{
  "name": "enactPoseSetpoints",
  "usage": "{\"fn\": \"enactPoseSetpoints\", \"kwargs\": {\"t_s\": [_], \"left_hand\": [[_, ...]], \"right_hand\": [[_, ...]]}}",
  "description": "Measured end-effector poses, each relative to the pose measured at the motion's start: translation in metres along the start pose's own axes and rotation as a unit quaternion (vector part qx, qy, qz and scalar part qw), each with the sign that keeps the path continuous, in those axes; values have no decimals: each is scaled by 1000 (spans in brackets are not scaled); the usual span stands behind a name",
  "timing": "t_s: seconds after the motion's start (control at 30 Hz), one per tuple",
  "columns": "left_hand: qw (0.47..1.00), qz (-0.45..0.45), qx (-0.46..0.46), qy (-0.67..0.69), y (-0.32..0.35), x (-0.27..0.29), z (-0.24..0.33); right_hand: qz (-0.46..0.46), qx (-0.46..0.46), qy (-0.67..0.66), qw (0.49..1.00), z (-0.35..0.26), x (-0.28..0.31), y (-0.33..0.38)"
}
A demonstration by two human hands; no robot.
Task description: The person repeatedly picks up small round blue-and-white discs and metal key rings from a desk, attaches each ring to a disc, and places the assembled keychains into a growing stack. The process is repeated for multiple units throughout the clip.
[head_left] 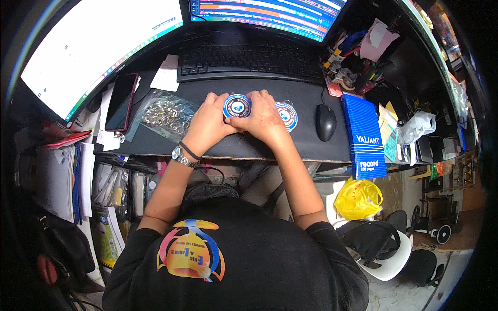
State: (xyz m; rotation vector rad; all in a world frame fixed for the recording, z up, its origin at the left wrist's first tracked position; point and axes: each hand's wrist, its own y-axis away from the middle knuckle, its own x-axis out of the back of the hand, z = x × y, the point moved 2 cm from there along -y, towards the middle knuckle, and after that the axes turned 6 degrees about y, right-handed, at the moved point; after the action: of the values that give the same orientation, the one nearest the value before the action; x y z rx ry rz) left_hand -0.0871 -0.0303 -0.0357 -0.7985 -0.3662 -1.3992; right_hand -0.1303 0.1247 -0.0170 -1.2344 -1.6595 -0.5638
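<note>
At the frame's centre, left hand (207,122) and right hand (262,119) share a closed grip on a round blue badge (236,105) above the counter (218,147). Uneven finger pressure could pop it loose onto the second badge (287,115).

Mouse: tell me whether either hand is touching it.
No. The mouse lies apart, right of both hands, which hold a round badge.

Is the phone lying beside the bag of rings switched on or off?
Off: the phone shows a dark, blank screen, lying flat on the desk.
</note>
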Motion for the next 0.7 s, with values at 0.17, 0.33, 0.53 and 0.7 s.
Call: {"fn": "enactPoseSetpoints", "kwargs": {"t_s": [0.17,0.33,0.53,0.7], "left_hand": [[1000,8,-1,16,3,-4,-3],[999,20,-21,34,5,0,-2],[965,-72,5,254,8,25,-10],[839,-29,75,539,17,15,-10]], "right_hand": [[-23,-11,45,999,-6,3,-8],[66,34,21,997,-11,1,-1],[43,-36,-301,952,-8,0,6],[42,-53,-483,873,-13,3,30]]}}
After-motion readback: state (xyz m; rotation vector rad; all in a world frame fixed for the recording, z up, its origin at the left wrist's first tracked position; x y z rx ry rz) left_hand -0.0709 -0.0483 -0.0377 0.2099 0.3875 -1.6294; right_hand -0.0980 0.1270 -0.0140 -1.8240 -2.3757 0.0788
